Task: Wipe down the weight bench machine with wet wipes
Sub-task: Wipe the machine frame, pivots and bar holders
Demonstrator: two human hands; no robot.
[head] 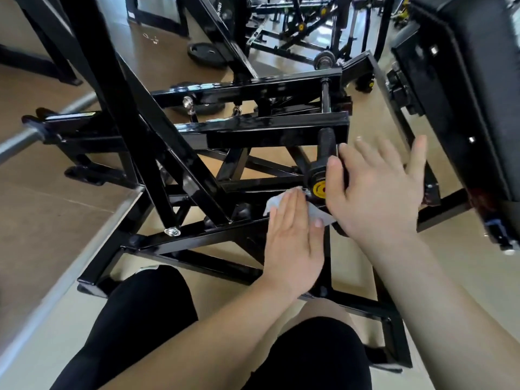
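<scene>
A person crouches on black-trousered knees [146, 319] before a glossy black steel weight bench machine frame [197, 237], both bare forearms reaching forward over the lower crossbeams. The left hand [292, 237] lies flat, fingers straight and held together, pressing a white wet wipe [273, 203] against the frame where the beams meet; the wipe's crumpled edges show on either side of the fingers. Just to the right, the right hand [377, 190] is spread wide with straight fingers and holds nothing, its thumb alongside a black threaded adjustment knob with a round yellow end cap [319, 190]; whether the thumb touches the knob cannot be told. The wipe sits just beside that yellow cap.

Beyond the hands, two horizontal black box beams [267, 128] cross the frame, with diagonal struts rising to the upper left. A black padded bench cushion [478, 80] tilts along the right edge. On the left, a silver metal bar [17, 142] runs out of a black bracket above the tan floor [42, 220]. Farther back, a round black weight plate [206, 54] lies flat on the floor, and more black gym machines [304, 21] crowd the background.
</scene>
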